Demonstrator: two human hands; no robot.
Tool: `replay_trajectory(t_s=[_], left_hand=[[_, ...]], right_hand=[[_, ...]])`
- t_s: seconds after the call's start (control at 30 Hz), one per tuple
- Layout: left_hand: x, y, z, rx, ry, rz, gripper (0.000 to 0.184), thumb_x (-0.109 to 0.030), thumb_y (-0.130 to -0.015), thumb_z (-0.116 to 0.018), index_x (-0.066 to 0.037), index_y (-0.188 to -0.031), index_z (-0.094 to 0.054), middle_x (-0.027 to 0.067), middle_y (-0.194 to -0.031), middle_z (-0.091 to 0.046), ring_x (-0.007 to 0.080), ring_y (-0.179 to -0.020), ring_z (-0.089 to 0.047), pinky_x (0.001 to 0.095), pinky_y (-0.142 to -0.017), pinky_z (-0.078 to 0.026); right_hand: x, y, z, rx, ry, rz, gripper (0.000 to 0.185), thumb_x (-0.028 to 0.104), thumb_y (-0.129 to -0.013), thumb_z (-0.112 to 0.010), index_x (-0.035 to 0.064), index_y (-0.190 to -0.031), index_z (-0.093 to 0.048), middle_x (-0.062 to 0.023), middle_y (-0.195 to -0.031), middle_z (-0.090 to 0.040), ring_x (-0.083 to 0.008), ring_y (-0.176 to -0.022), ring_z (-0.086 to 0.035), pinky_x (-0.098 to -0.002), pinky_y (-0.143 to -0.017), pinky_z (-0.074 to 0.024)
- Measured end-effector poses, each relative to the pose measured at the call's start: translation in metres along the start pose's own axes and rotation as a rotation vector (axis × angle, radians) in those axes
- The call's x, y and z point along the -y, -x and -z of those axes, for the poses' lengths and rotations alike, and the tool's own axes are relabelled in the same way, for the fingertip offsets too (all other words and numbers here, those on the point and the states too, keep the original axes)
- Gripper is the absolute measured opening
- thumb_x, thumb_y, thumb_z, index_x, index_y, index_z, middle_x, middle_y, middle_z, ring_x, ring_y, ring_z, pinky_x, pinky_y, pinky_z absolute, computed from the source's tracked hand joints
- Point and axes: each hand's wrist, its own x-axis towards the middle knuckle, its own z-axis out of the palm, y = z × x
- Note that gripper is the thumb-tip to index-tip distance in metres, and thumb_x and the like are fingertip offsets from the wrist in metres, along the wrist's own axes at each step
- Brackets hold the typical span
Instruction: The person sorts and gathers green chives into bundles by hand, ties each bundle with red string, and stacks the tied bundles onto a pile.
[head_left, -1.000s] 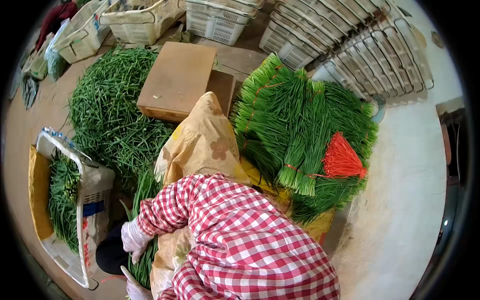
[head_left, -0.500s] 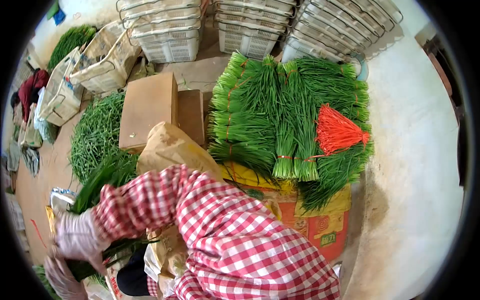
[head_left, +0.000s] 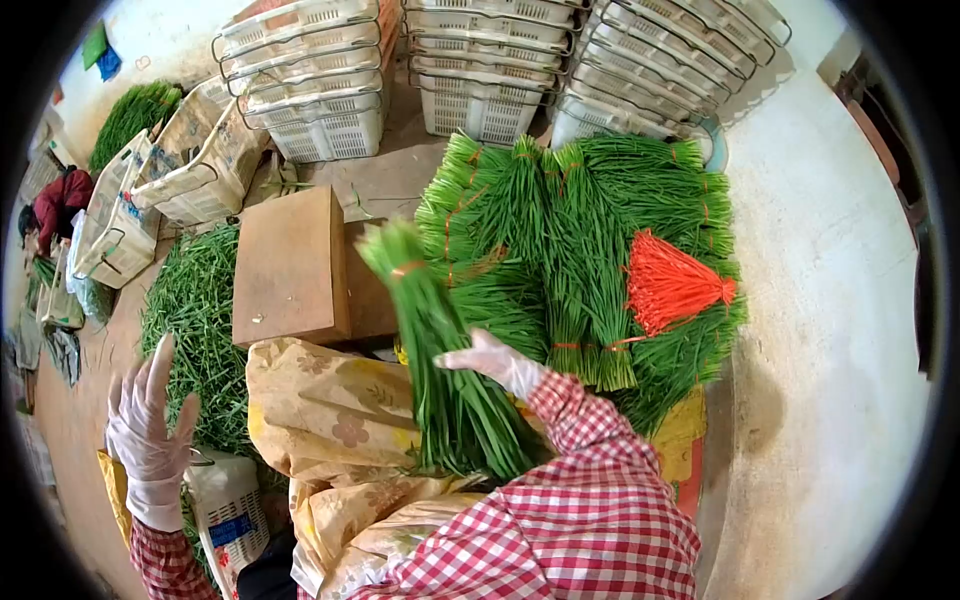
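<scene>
My right hand (head_left: pixel 498 364), in a whitish glove, holds a bundle of garlic chives (head_left: pixel 440 370) at its side, part of the grip hidden by the leaves. A red tie circles the pale stem end, which points up and left and is blurred. The leaves hang toward my apron (head_left: pixel 330 400). At the left, my gloved left hand (head_left: pixel 150 430) is raised with fingers apart and nothing in it. Several tied chive bundles (head_left: pixel 590 250) lie stacked at the right. On them rests a bunch of red ties (head_left: pixel 675 285).
A wooden block (head_left: pixel 290 265) stands before me. Loose greens (head_left: pixel 195 330) are heaped on the floor to its left. Stacked white crates (head_left: pixel 480 90) line the back, with open crates (head_left: pixel 195 165) at the left. A white wall (head_left: pixel 820 330) bounds the right. Another person's dark red sleeve (head_left: pixel 60 205) shows far left.
My right hand has swung from the lower left to the middle with the chive bundle. My left hand has come up, apart from it and open. The view has shifted slightly.
</scene>
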Motion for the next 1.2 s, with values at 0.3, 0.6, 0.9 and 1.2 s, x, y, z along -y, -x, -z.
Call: replay_trajectory(t_s=[0.3,0.6,0.9,1.2], left_hand=[[0.141,0.220,-0.110,0.461,-0.035,0.709,0.049,-0.023,-0.070,-0.071,-0.012,-0.116,-0.057,0.0139,-0.082,-0.064,0.0314,-0.074,-0.061,0.0396,-0.065,-0.049],[0.095,0.250,-0.125,0.702,0.078,1.124,0.029,-0.030,-0.072,-0.068,-0.011,-0.094,-0.066,0.0108,-0.076,-0.066,0.0253,-0.070,-0.065,0.0336,-0.066,-0.049],[0.038,0.258,-0.160,0.853,0.431,1.121,0.047,-0.015,-0.081,-0.067,-0.002,-0.124,-0.053,0.0030,-0.084,-0.061,0.0126,-0.075,-0.058,0.0273,-0.072,-0.048],[0.014,0.291,-0.205,0.675,0.826,1.101,0.044,-0.019,-0.081,-0.067,-0.003,-0.121,-0.056,0.0016,-0.075,-0.060,0.0099,-0.067,-0.052,0.0256,-0.067,-0.045]], right_hand=[[-0.021,-0.037,0.109,-0.510,0.288,-0.192,0.051,0.024,-0.068,-0.078,0.0029,-0.111,-0.060,-0.0103,-0.100,-0.065,-0.0224,-0.097,-0.060,-0.0326,-0.095,-0.0414],[0.144,-0.168,0.206,-0.922,0.868,-0.141,0.090,0.026,-0.074,-0.074,0.0111,-0.145,-0.020,-0.0190,-0.144,-0.032,-0.0300,-0.128,-0.040,-0.0388,-0.106,-0.0349],[-0.051,-0.083,0.208,-0.293,1.394,-0.744,0.033,0.011,-0.084,-0.051,0.0108,-0.116,-0.060,-0.0077,-0.126,-0.055,-0.0222,-0.109,-0.055,-0.0310,-0.099,-0.0409],[-0.238,0.107,0.139,-0.341,1.055,-0.670,0.031,0.025,-0.086,-0.053,-0.0026,-0.095,-0.063,-0.0213,-0.097,-0.062,-0.0347,-0.089,-0.059,-0.0423,-0.078,-0.0472]])
